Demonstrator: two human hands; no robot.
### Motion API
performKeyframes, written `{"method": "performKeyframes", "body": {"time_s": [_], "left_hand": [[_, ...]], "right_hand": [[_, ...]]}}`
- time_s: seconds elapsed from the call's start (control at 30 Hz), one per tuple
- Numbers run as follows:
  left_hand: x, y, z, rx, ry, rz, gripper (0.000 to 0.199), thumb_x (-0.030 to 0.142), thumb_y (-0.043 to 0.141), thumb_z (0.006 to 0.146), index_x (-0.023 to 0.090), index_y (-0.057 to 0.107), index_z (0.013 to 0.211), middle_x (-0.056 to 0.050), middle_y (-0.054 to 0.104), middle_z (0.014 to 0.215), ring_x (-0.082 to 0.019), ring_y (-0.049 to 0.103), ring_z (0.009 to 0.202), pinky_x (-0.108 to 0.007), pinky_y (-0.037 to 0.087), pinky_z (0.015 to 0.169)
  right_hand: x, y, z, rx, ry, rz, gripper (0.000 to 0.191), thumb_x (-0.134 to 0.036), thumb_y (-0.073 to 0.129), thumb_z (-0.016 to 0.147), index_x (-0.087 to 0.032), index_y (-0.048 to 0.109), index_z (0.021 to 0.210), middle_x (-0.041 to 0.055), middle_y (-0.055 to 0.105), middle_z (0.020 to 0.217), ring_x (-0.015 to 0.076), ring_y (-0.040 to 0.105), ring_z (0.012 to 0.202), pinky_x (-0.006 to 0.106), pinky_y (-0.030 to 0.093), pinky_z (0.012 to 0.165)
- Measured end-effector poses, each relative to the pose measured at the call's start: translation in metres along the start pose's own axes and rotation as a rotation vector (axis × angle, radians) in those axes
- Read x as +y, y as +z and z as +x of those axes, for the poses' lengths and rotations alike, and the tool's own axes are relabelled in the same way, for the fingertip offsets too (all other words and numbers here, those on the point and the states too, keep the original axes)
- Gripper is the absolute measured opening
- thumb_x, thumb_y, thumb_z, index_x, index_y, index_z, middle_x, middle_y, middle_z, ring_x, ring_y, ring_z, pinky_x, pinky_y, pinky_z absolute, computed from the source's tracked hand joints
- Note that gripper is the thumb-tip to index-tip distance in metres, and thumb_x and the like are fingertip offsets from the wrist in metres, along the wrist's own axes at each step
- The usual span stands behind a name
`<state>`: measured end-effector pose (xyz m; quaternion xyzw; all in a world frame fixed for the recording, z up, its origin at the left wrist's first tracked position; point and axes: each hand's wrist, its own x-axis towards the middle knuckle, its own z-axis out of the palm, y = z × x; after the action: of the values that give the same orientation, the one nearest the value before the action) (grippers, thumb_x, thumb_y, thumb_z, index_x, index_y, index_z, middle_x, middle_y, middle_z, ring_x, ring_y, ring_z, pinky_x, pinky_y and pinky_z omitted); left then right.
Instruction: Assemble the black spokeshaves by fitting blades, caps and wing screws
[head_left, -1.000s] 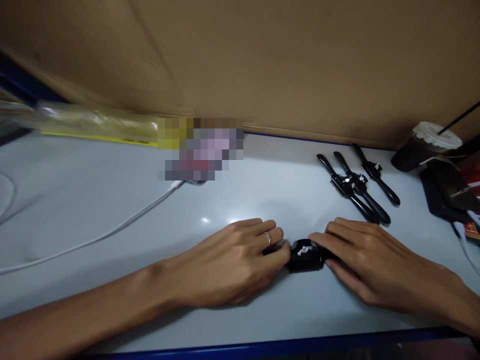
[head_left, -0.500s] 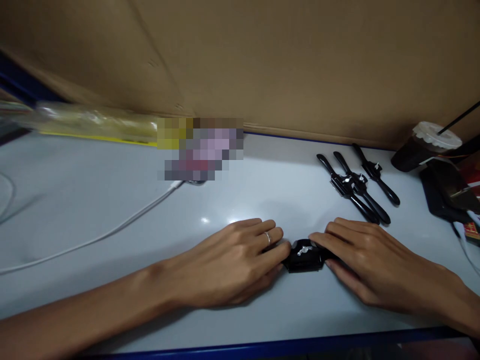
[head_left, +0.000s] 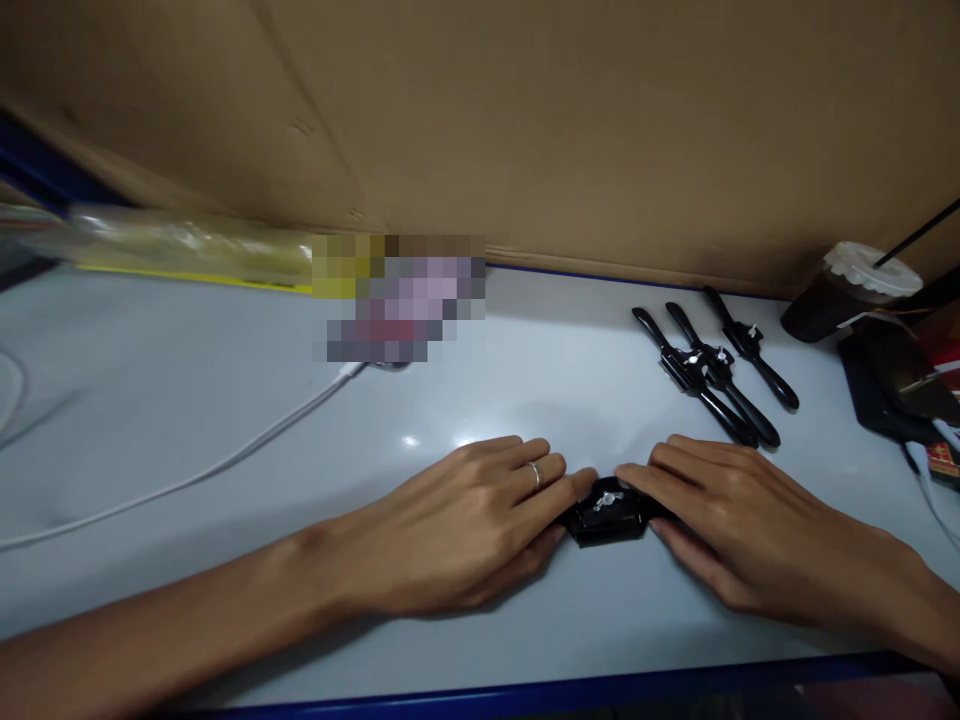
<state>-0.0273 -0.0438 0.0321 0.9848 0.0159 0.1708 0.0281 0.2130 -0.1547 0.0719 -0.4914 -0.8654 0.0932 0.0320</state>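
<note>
Low over the light tabletop, a black spokeshave lies crosswise between my hands, its silvery wing screw facing up. My left hand, with a ring on one finger, is closed round its left handle, the index finger stretched onto the body. On the other side, my right hand grips the right handle, index fingertip also resting by the body's far edge. Both handles are mostly hidden under my fingers. Beyond my right hand lie two more black spokeshaves close together, with a third spokeshave apart to their right.
At the right stand a lidded cup of dark drink with a straw and a black holder. A blurred-out phone-like object with a white cable lies behind my left hand. A plastic-wrapped yellow roll lines the cardboard wall.
My left index finger has straightened and slid to the right, onto the spokeshave's body. My right hand and the spokeshave have hardly moved.
</note>
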Motion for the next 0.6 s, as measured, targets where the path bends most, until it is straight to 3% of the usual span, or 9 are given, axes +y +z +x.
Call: {"method": "performKeyframes", "body": {"time_s": [0.6], "left_hand": [[0.0006,-0.0021,0.0038,0.010,-0.007,-0.030,0.017,0.014,0.042,0.097,0.014,0.058,0.103,-0.002,0.061,0.078,-0.018,0.054,0.066,-0.031,0.048,0.061]], "right_hand": [[-0.0018,-0.0022,-0.0007,-0.015,0.011,0.025,0.031,-0.006,0.048,0.091,-0.014,0.062,0.117,0.0072,0.062,0.094,0.0220,0.057,0.085,0.036,0.049,0.078]]}}
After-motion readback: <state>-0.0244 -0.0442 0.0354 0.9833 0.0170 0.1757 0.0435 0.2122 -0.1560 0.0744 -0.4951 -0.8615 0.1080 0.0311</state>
